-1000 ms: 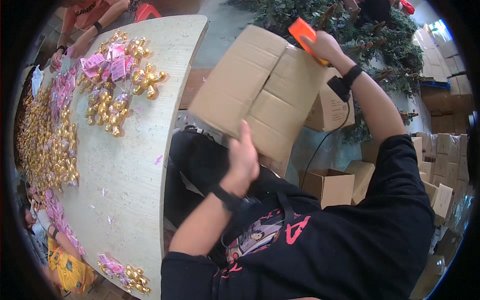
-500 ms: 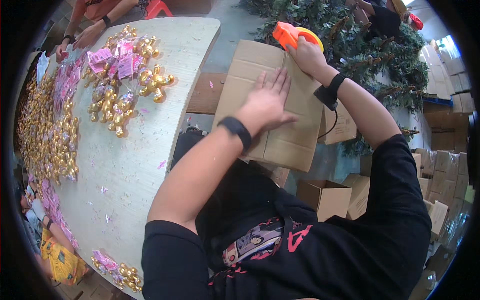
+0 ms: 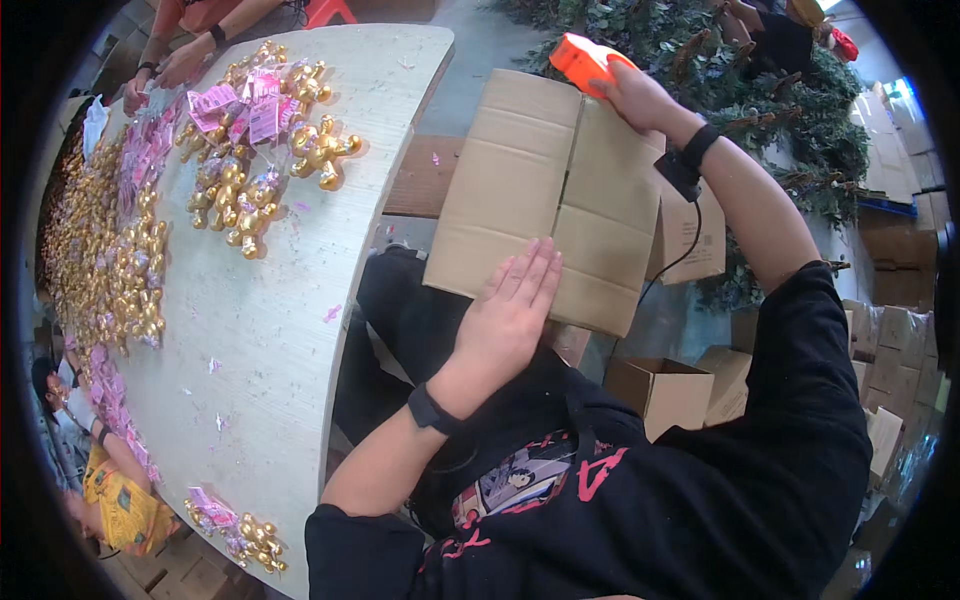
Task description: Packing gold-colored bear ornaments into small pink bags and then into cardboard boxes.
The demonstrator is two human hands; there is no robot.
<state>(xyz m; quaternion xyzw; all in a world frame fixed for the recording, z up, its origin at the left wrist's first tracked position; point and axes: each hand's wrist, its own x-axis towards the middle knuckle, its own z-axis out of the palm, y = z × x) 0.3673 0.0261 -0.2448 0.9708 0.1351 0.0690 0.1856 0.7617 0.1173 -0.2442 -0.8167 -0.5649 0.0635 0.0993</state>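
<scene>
A brown cardboard box (image 3: 510, 150) lies in front of me with its top flaps folded in, meeting at a seam along the middle. My left hand (image 3: 512, 308) rests flat on the near part of the flaps, fingers together and stretched out, across the seam's near end. At the far edge of the box, my right hand (image 3: 640, 95) is closed round an orange tape dispenser (image 3: 588, 62). The dispenser sits at the far end of the seam; whether tape touches the cardboard I cannot make out. A black device with a cable (image 3: 680, 176) hangs at my right wrist.
At left stands a white table (image 3: 270, 370) with gold bear-shaped figures (image 3: 235, 195), pink cards (image 3: 262, 115) and a large heap of gold pieces (image 3: 105, 260). Green artificial branches (image 3: 780, 130) lie far right. Open cartons (image 3: 665, 392) stand at right. Other people work along the table.
My left hand has slid from the middle of the flaps toward me, to the near edge. My right hand, with the tape dispenser, has turned and moved slightly right.
</scene>
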